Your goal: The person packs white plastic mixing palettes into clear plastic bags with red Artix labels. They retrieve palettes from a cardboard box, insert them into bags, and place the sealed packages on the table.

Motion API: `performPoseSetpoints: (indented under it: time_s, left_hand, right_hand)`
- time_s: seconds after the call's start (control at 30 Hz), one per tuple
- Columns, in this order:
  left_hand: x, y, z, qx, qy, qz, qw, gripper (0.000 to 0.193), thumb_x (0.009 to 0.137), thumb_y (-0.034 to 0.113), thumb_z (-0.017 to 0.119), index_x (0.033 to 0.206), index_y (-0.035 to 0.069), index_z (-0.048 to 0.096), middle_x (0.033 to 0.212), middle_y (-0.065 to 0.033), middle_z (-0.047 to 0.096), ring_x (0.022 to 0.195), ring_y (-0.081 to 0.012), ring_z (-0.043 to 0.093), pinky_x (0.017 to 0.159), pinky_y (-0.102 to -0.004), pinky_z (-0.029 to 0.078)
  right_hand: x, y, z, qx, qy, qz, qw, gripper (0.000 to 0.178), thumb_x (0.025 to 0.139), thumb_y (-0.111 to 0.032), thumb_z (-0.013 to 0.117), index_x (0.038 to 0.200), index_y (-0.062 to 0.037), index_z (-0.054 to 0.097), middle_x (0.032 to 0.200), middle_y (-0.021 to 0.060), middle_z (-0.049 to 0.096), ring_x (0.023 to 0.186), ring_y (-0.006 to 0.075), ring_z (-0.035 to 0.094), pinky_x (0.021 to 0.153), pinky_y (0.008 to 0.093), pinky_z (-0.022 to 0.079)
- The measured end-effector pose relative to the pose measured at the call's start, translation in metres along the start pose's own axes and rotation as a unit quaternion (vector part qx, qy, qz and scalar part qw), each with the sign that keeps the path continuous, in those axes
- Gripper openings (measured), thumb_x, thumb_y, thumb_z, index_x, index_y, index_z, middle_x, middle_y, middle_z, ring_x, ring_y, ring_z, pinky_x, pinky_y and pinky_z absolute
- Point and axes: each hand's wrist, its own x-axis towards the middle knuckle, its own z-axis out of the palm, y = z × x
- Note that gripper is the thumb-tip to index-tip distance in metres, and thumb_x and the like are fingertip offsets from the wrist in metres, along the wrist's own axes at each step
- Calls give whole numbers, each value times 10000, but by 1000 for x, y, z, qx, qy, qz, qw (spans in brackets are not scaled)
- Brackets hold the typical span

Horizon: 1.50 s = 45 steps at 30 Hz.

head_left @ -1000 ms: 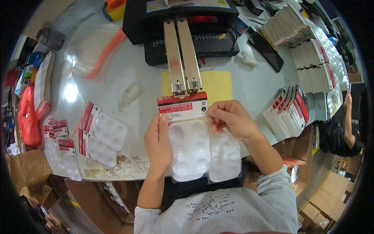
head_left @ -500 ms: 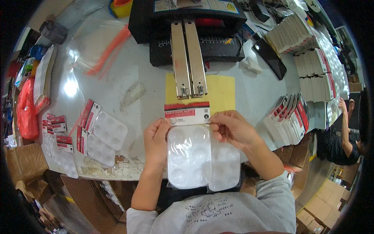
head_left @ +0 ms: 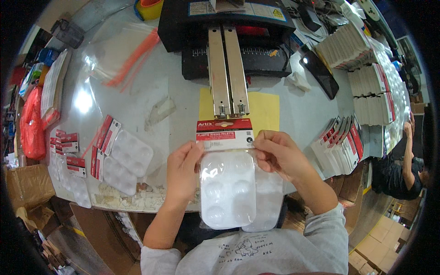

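White rectangular plastic palette with round wells (head_left: 228, 195), glossy in clear film under a red-and-white card header (head_left: 224, 137), held between two bare hands.
The left hand (head_left: 182, 167) pinches the header's lower left corner, the fingers of the right hand (head_left: 280, 153) its right edge, thumbs uppermost. The palette hangs below the header, at the near edge of the grey surface (head_left: 183, 119), partly covering a second white welled plastic palette (head_left: 269, 197). The header's top lies just below two parallel metal bars (head_left: 220, 78) from a black boxy machine (head_left: 183, 27).
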Motion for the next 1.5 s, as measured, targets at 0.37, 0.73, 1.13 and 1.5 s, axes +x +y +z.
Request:
performPoseSetpoints:
  time_s: [0.37, 0.73, 1.13, 1.5]
  left_hand:
    - [55, -38, 1, 39, 15, 131, 990, 333, 955, 239, 476, 696, 32, 497, 629, 53, 423, 594, -40, 325, 523, -212, 272]
    - [16, 14, -58, 564, 318, 204, 734, 359, 934, 206, 421, 1209, -19, 471, 1166, -209, 503, 1098, -344, 470, 919, -396, 367]
    - [-67, -69, 23, 375, -69, 337, 861, 182, 816, 200, 647, 864, 67, 533, 1116, -183, 510, 1051, -315, 473, 881, -419, 354]
    - [-56, -50, 25, -88, -186, -8, 978, 224, 937, 131, 508, 1066, -44, 558, 1036, -159, 652, 910, -163, 630, 807, -257, 485]
  right_hand:
    - [48, 21, -20, -65, 55, -160, 983, 141, 917, -143, 526, 831, -31, 525, 668, 17, 521, 529, 98, 508, 479, 217, 386]
    - [-86, -47, -70, -573, 472, -289, 604, 661, 592, -184, 815, 1171, 1, 557, 1141, 147, 595, 1050, 238, 579, 896, 327, 447]
    - [-141, -37, -202, -538, 329, -203, 749, 1210, 453, -482, 854, 1398, 11, 282, 1337, 190, 449, 1191, 223, 466, 1014, 320, 337]
    - [-132, -52, -213, -508, 333, -185, 772, 961, 516, -248, 860, 1325, 24, 417, 1158, 135, 572, 1017, 171, 556, 918, 283, 420]
